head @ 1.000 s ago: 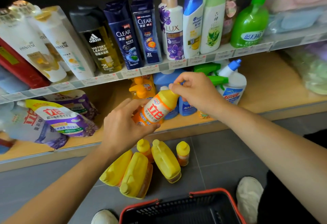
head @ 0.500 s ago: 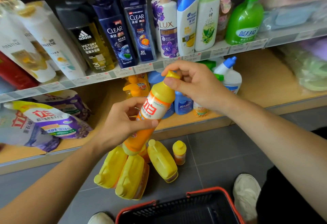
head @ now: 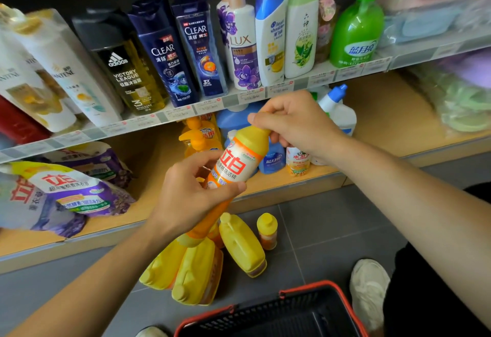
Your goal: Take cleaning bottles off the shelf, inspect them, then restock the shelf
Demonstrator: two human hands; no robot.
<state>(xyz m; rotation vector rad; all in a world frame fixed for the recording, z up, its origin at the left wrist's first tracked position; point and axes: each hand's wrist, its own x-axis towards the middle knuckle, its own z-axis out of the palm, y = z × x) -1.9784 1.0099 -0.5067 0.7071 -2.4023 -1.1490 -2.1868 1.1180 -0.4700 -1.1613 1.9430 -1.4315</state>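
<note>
Between your fingers is the bottle (head: 236,161): your right hand (head: 295,126) pinches the cap end, and your left hand (head: 183,198) wraps the lower body, thumb across the label. Its long axis tilts from the base, low and left, up to the cap, high and right, toward the shelf (head: 292,185). Your right hand is nearer that shelf. Your fingers cover the cap, and the base is hard to tell from the jugs (head: 241,243) on the floor below.

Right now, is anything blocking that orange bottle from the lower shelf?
Nothing visible. The left hand and right hand hold the orange bottle before the lower shelf, with bare board left of the pump bottles.
</note>
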